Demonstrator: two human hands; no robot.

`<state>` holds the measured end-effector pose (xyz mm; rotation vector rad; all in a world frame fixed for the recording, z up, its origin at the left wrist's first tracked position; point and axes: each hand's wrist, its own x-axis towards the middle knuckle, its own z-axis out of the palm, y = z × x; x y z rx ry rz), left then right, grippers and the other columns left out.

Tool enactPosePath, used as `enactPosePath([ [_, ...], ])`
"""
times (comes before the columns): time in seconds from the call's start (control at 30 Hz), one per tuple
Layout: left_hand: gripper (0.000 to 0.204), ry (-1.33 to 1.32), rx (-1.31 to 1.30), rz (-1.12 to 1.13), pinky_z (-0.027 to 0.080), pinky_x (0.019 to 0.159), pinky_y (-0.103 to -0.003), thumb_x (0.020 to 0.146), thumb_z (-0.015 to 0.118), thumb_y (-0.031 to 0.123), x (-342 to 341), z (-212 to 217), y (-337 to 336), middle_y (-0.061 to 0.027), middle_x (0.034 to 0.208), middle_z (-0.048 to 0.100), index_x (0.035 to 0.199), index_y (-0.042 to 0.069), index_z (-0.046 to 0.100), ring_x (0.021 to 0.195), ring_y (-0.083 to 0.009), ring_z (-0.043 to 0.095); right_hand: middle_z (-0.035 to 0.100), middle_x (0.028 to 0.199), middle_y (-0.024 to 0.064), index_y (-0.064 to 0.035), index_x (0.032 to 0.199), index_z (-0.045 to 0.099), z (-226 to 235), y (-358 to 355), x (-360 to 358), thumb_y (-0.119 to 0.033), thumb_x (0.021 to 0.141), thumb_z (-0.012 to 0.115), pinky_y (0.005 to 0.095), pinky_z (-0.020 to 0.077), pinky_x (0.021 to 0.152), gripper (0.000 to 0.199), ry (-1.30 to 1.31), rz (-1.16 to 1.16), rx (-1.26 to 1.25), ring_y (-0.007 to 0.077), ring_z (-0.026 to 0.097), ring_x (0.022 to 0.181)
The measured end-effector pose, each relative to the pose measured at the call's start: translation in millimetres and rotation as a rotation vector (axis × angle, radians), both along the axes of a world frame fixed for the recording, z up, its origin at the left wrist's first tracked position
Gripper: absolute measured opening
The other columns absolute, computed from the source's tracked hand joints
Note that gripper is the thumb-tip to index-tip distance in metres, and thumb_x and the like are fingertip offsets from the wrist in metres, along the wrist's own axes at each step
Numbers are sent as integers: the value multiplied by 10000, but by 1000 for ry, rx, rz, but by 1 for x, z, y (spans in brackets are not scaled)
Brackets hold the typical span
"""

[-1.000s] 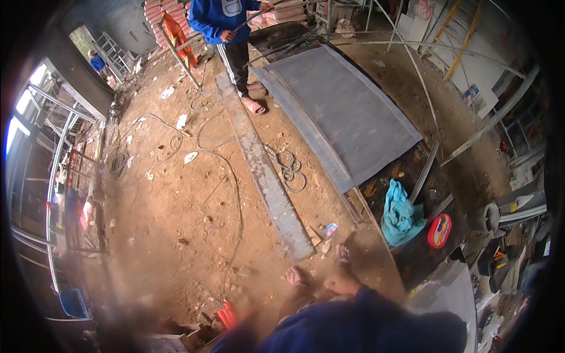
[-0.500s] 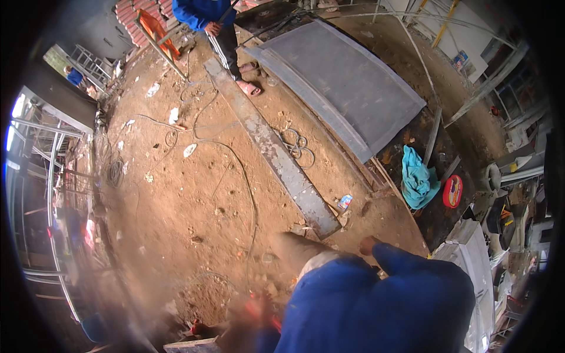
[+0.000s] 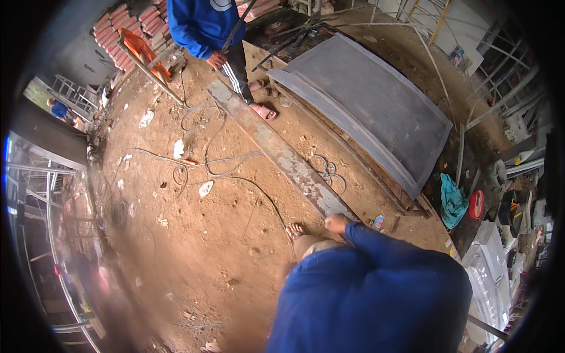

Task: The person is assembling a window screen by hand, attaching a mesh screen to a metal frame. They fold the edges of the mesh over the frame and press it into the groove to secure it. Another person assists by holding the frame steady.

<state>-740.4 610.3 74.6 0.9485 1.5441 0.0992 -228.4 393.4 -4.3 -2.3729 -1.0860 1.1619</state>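
Observation:
My right hand (image 3: 336, 224) is closed with curled fingers, over the near end of a long, flat metal beam (image 3: 276, 152) with flaking grey and rusty paint. What it holds, if anything, is hidden. The beam lies on the dirt, running away to the far left. A small blurred brown patch at the left edge of my blue top (image 3: 359, 294) may be my left hand; its fingers cannot be made out. My foot (image 3: 295, 230), toes showing, stands left of the beam's near end.
A co-worker (image 3: 206, 29) in blue stands at the beam's far end, holding a dark bar. Right of the beam lies a large grey mesh panel (image 3: 371, 100). Cables (image 3: 235, 176) trail over the dirt floor. A teal cloth (image 3: 452, 200) and a red container (image 3: 476, 204) are at right.
My right hand has moved forward and left to the beam's near end. A blurred hand near something red at the bottom no longer shows. The whole view has shifted.

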Motion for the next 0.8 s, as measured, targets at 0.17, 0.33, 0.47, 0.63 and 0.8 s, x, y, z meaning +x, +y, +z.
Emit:
enactPosePath([
  [0.17,262,-22,28,27,532,570,-373,1102,708,345,28,10,168,-56,919,705,1132,88,668,693,-195,657,810,1101,241,-75,1021,839,58,184,70,-340,967,684,567,606,943,312,-129,44,43,462,782,1056],
  [0.33,256,4,-86,-122,518,555,-377,1102,705,360,68,-20,338,-44,909,697,1131,109,664,687,-192,650,815,1184,192,-110,1178,827,89,316,121,-347,1019,643,502,612,958,339,-181,-197,137,411,780,1088],
  [0.47,252,116,-206,-328,508,542,-380,1101,703,372,96,-19,518,-35,901,690,1131,126,661,682,-190,644,834,1110,178,-77,1191,812,85,344,82,-338,1052,648,464,630,880,338,-232,-515,216,383,806,979],
  [0.63,227,97,242,-1008,484,527,-354,1088,682,281,264,-3,786,-23,769,663,927,121,667,625,-165,618,835,947,135,-36,1040,823,49,358,1,-280,1039,683,496,636,750,282,42,-828,145,312,811,793],
  [0.8,262,-33,934,-1756,570,664,-398,1004,687,271,554,-5,899,-78,820,715,966,16,739,743,-220,722,834,922,114,-49,924,834,0,427,4,-232,984,735,462,643,745,216,283,-1174,332,287,811,807],
])
